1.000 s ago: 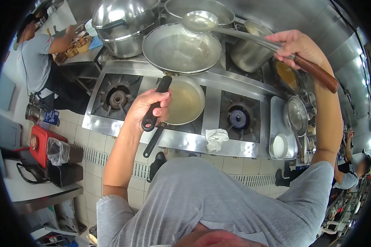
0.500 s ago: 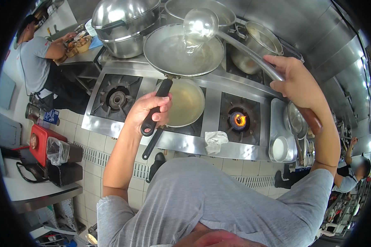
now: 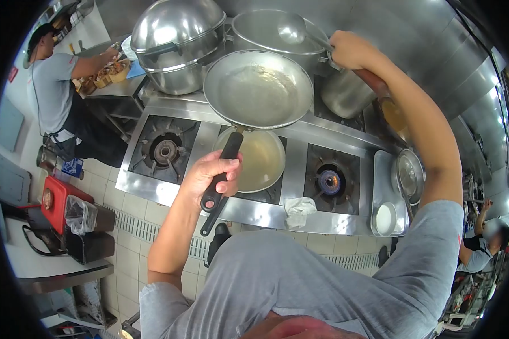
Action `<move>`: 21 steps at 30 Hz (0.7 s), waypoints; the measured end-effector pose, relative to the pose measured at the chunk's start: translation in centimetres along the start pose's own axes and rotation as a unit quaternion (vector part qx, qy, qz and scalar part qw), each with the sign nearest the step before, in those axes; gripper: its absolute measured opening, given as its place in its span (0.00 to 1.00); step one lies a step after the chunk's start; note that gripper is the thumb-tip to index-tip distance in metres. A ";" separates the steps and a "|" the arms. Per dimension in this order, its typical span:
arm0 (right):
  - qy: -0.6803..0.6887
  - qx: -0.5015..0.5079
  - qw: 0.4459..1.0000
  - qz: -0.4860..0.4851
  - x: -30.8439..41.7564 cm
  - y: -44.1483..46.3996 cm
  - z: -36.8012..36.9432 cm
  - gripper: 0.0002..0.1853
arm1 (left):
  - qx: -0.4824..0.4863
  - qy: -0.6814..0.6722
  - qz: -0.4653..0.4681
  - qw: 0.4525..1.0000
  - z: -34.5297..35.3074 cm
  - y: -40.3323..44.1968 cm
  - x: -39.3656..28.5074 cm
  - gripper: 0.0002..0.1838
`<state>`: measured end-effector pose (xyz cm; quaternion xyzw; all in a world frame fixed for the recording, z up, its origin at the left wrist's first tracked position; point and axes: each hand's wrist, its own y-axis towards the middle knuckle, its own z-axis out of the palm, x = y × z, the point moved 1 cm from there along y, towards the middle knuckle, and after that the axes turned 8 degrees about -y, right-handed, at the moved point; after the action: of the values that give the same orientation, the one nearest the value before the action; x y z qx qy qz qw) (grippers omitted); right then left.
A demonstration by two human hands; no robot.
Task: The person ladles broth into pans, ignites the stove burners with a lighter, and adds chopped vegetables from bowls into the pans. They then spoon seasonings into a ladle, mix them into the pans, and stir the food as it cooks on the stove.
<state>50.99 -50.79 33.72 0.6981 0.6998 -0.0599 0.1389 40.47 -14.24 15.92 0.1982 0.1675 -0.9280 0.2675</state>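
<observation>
My left hand [image 3: 212, 175] is wrapped round the black handle of a frying pan [image 3: 254, 93], raised above the stove with some clear liquid in it. Under it, a second pan [image 3: 260, 164] holding pale yellowish liquid sits on the middle burner, its black handle toward me. My right hand [image 3: 353, 51] grips a long-handled metal ladle [image 3: 292, 29], whose bowl is over the large steel pot [image 3: 249, 35] at the back. Whether the ladle holds any liquid, I cannot tell.
A lit burner [image 3: 330, 182] is at right, beside a crumpled white cloth [image 3: 300, 212]. A metal tray [image 3: 382, 169] holds a white bowl [image 3: 385, 217]. A domed steel pot [image 3: 178, 34] stands back left. One co-worker [image 3: 56, 85] handles food at left; another person [image 3: 481, 243] is far right.
The ladle has moved from above the frying pan, where liquid was pouring from it, back to over the large pot. My right hand has moved up and left with it.
</observation>
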 end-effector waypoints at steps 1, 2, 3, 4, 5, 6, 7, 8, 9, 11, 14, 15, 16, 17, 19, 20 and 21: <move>0.003 0.047 0.999 -0.003 0.4 1.4 0.2 0.13 | -0.004 0.002 0.000 1.000 0.1 -0.1 -0.1 0.08; 0.006 0.095 0.995 -0.006 0.8 2.7 0.3 0.13 | -0.007 0.004 -0.001 1.000 0.2 -0.1 -0.1 0.08; 0.008 0.142 0.990 -0.005 0.7 3.7 0.5 0.14 | -0.006 0.004 -0.002 1.000 0.2 -0.2 -0.2 0.08; 0.055 0.150 0.987 -0.006 0.2 4.6 0.8 0.12 | -0.004 0.005 -0.002 1.000 0.2 -0.2 -0.2 0.09; 0.102 0.159 0.982 -0.008 -0.1 5.4 1.4 0.11 | -0.003 0.004 -0.003 1.000 0.2 -0.2 -0.3 0.09; 0.150 0.167 0.974 -0.011 -0.1 6.0 1.9 0.10 | -0.004 0.004 -0.002 1.000 0.1 -0.3 -0.3 0.09; 0.276 0.172 0.944 0.045 -0.3 6.0 2.7 0.08 | -0.009 0.006 0.001 1.000 0.1 -0.4 -0.3 0.09; 0.308 0.193 0.930 0.044 -1.0 6.3 2.7 0.07 | -0.009 0.006 -0.001 1.000 0.1 -0.4 -0.3 0.09; 0.340 0.214 0.915 0.042 -1.3 6.5 2.1 0.07 | -0.009 0.005 -0.002 1.000 0.0 -0.5 -0.4 0.09; 0.423 0.234 0.869 0.104 -1.4 6.4 1.5 0.05 | -0.009 0.005 -0.004 1.000 -0.1 -0.6 -0.5 0.09; 0.524 0.235 0.794 0.199 -1.9 6.5 1.5 0.06 | -0.008 0.006 -0.007 1.000 -0.2 -0.7 -0.7 0.08; 0.550 0.244 0.774 0.197 -1.9 6.0 1.1 0.07 | -0.006 0.007 -0.008 1.000 -0.3 -0.8 -0.7 0.08; 0.571 0.237 0.760 0.200 -1.7 5.5 0.8 0.06 | -0.004 0.009 -0.010 1.000 -0.4 -0.8 -0.7 0.08; 0.592 0.229 0.746 0.203 -1.8 4.7 0.4 0.05 | -0.003 0.007 -0.011 1.000 -0.5 -0.8 -0.8 0.08; 0.625 0.232 0.719 0.195 -2.1 3.8 -0.1 0.05 | 0.000 0.002 -0.015 1.000 -0.8 -0.8 -0.8 0.08; 0.637 0.236 0.709 0.189 -2.6 3.7 0.1 0.05 | -0.003 0.003 -0.011 1.000 -0.8 -0.8 -0.7 0.08; 0.650 0.239 0.698 0.183 -2.7 3.4 -0.1 0.05 | -0.006 0.005 -0.007 1.000 -0.7 -0.8 -0.7 0.08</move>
<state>54.30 -53.30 34.96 0.6871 0.4366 0.2698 -0.5142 40.79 -13.01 15.76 0.2004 0.1755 -0.9279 0.2609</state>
